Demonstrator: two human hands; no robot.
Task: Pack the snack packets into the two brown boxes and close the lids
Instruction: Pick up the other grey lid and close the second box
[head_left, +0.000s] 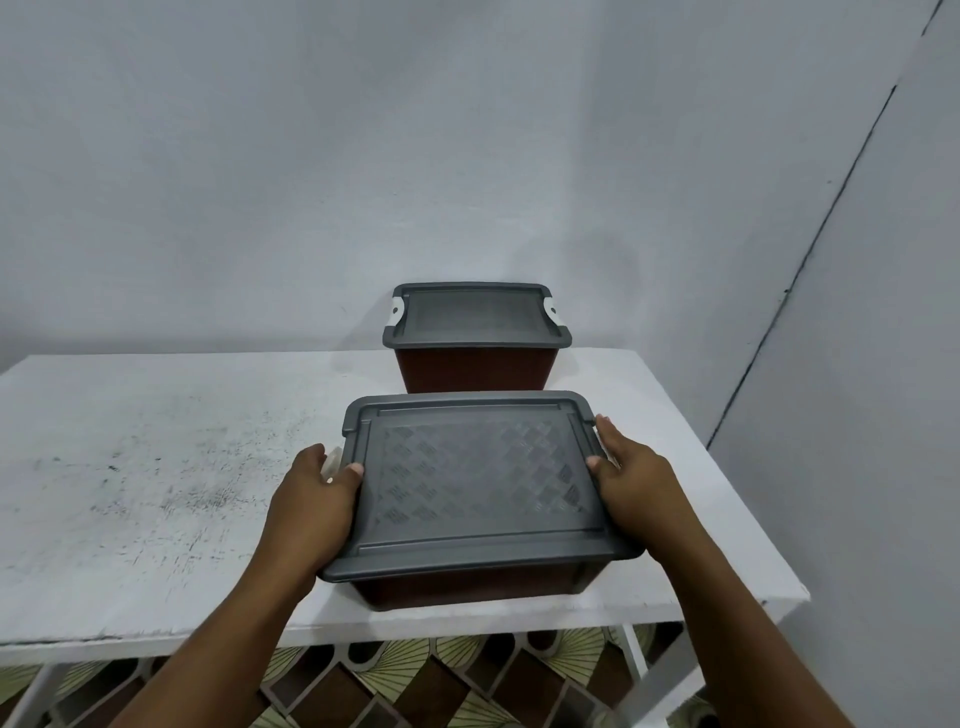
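Note:
Two brown boxes stand on the white table (156, 467), each covered by a grey lid. The near box (467, 590) sits at the table's front edge under its patterned grey lid (478, 478). My left hand (317, 493) grips the lid's left side, thumb on top, fingers round a white latch (331, 460). My right hand (631, 488) grips the lid's right side, thumb on top. The far box (475, 371) stands behind, by the wall, its lid (475, 317) on with both white latches up over the lid's edges. No snack packets are visible.
A grey wall runs behind the table and a second wall closes in on the right. The table's front edge lies just under the near box. Patterned floor tiles (415, 680) and white table legs show below.

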